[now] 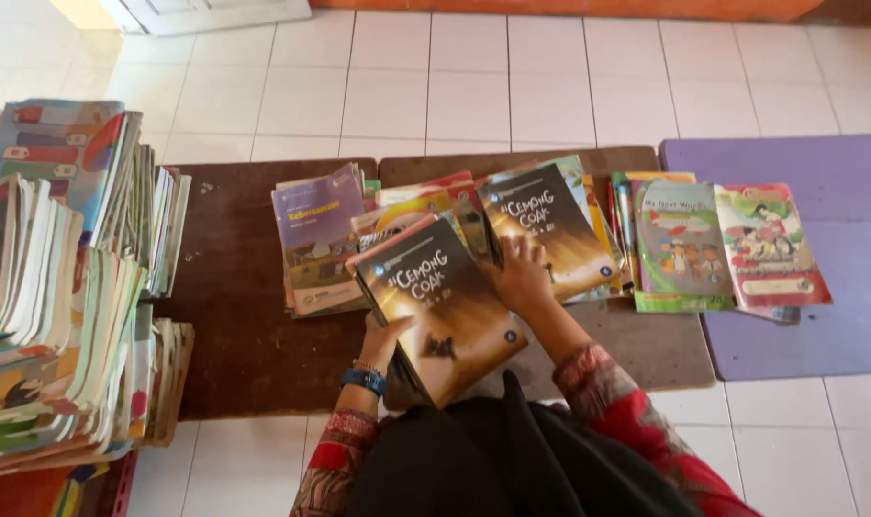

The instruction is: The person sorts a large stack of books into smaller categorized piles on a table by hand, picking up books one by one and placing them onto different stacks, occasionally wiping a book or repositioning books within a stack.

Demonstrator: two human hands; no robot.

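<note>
My left hand (383, 337) grips the brown book (445, 311); my right hand (520, 278) lies flat on a matching book (550, 230) just beyond it.

The desk (244, 325) is dark brown, and beside it lies a purple mat (818, 316). The floor (474, 86) is white tile with grey grout lines. The book (445, 316) by the left hand (383, 340) has a brown and golden cover with white lettering, as does its twin (550, 230) under the right hand (522, 278). Another book (316, 239) is purple over a pale picture; one (680, 239) is green, one (770, 244) pink-red. The sleeves (627, 412) are red with a mottled brown pattern, the wristband (363, 380) blue, the lap cloth (493, 460) black.
</note>
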